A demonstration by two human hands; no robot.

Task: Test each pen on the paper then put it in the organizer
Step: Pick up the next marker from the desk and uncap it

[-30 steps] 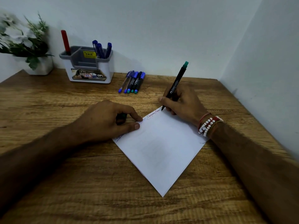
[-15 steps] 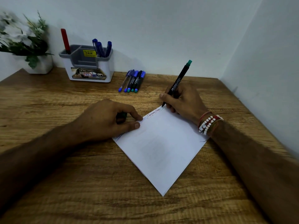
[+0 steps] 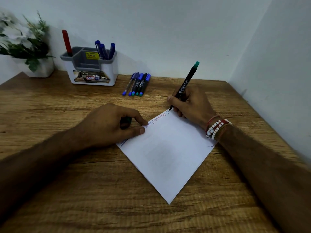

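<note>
Right hand (image 3: 190, 105): pinches pen (image 3: 185, 83) low, tip on paper (image 3: 168, 157) under the fingers.
Left hand (image 3: 114, 125): curled round cap (image 3: 126, 122), fingertips pinning paper.
Pen: likely light, stiff, smooth; hold lower barrel.

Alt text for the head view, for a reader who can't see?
The right hand writes with a black pen at the far corner of the paper; the left hand presses its edge and holds a small dark object. More pens lie beside the organizer.
</note>
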